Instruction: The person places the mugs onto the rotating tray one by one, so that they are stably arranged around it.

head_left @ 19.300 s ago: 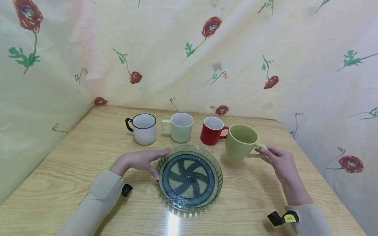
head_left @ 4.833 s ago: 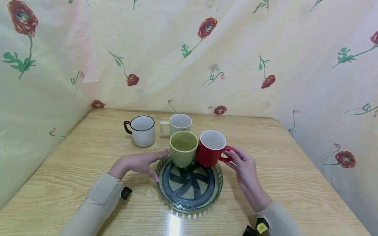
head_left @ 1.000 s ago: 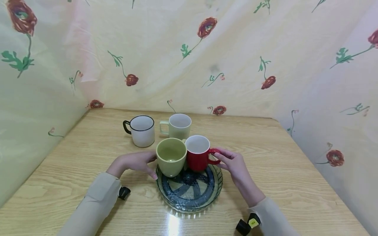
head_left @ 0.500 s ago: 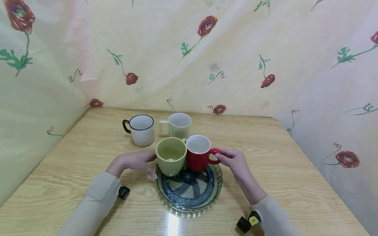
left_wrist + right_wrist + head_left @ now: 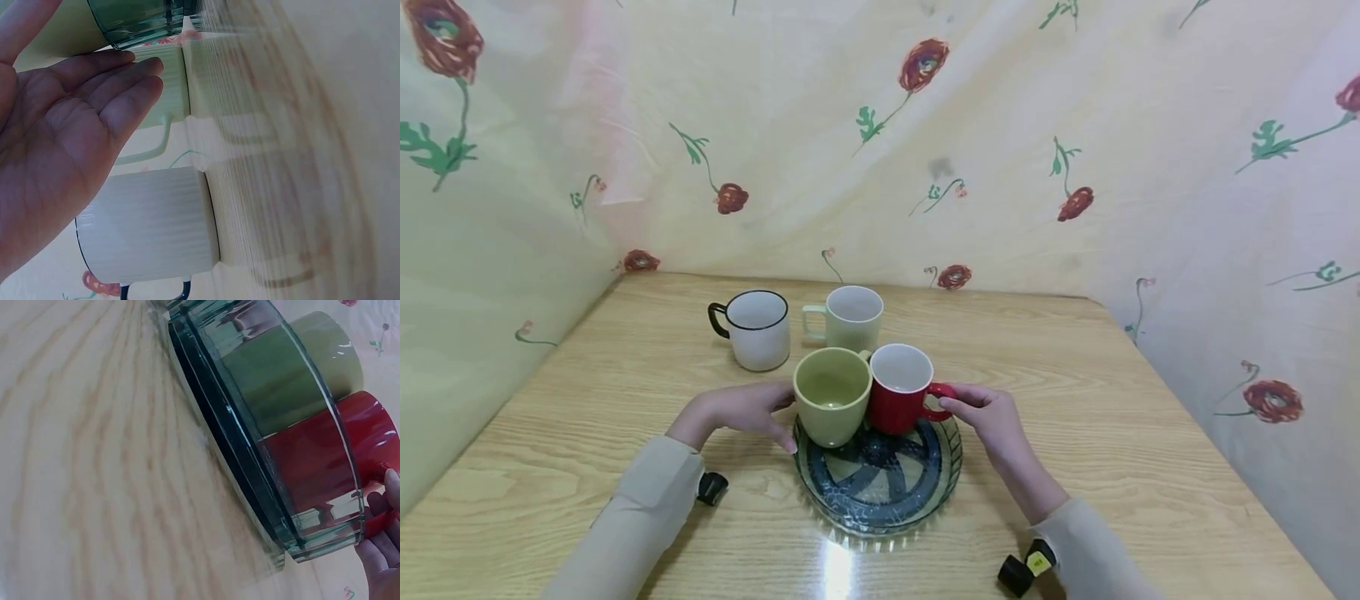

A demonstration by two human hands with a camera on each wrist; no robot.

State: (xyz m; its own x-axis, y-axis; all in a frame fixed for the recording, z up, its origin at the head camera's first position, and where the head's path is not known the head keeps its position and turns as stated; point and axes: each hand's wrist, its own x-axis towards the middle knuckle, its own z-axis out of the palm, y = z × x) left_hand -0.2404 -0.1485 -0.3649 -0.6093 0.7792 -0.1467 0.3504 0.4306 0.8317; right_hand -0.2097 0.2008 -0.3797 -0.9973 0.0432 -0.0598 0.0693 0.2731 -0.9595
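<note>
A green mug (image 5: 832,397) and a red mug (image 5: 900,390) stand upright side by side, touching or nearly so, in the back left part of a round glass dish (image 5: 952,475) with a dark base. My right hand (image 5: 992,417) pinches the red mug's handle, which points right; its fingertips also show in the right wrist view at the red handle (image 5: 381,519). My left hand (image 5: 737,412) lies at the dish's left rim, thumb and fingers extended and spread around that side, close to the green mug. In the left wrist view its palm (image 5: 56,144) faces the camera, fingers nearly straight.
Behind the dish stand a white mug with a black rim and handle (image 5: 758,333) and a pale mint mug (image 5: 854,321), which is partly hidden by the green mug. The wooden table (image 5: 1120,433) ends at a flowered cloth (image 5: 1000,150) at the back and sides.
The green mug, earlier held by its handle right of the dish, now stands inside. The red mug has come off the table into the dish. Both have since slid left, toward my still left hand.
</note>
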